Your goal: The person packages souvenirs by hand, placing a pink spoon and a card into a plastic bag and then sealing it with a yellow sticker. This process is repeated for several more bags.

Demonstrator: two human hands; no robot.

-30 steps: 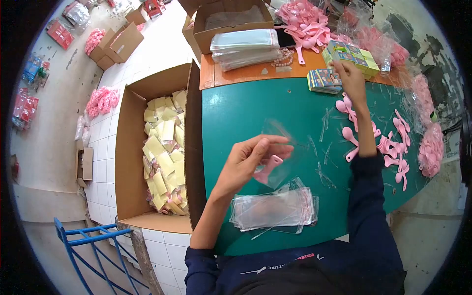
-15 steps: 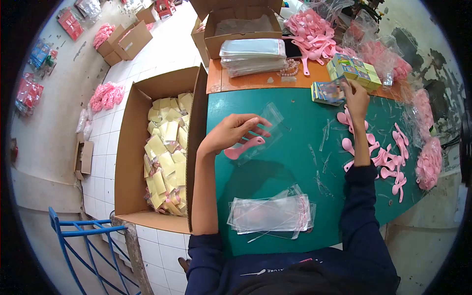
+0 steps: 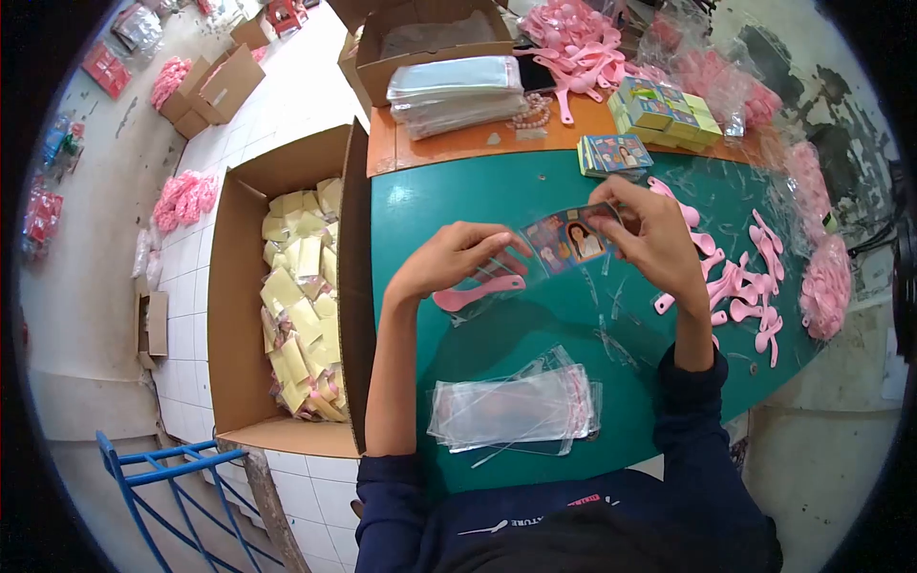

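My left hand (image 3: pixel 453 260) grips a clear plastic bag, its fingers curled round the side. Inside the bag lies a pink spoon (image 3: pixel 478 291), slanting just below those fingers. My right hand (image 3: pixel 651 236) pinches a printed card (image 3: pixel 571 239) with a portrait on it by its right end. The card's left end overlaps the bag's open end, close to my left fingertips. Below both hands, a loose pile of clear plastic bags (image 3: pixel 511 409) rests on the green table (image 3: pixel 401 205). Beyond my right hand stands a stack of similar cards (image 3: pixel 611 153).
Left of the table, a large cardboard box (image 3: pixel 287 439) holds many packed bags with yellowish cards. Several pink spoons (image 3: pixel 740 286) are scattered at the right. Bundled plastic bags (image 3: pixel 454 91) and card blocks (image 3: pixel 664 110) sit on the orange surface. A blue metal frame (image 3: pixel 162 458) stands lower left.
My right hand has come from the card stack toward my left hand, bringing one card to the bag. My left hand still holds the bag with the spoon. The view has shifted slightly.
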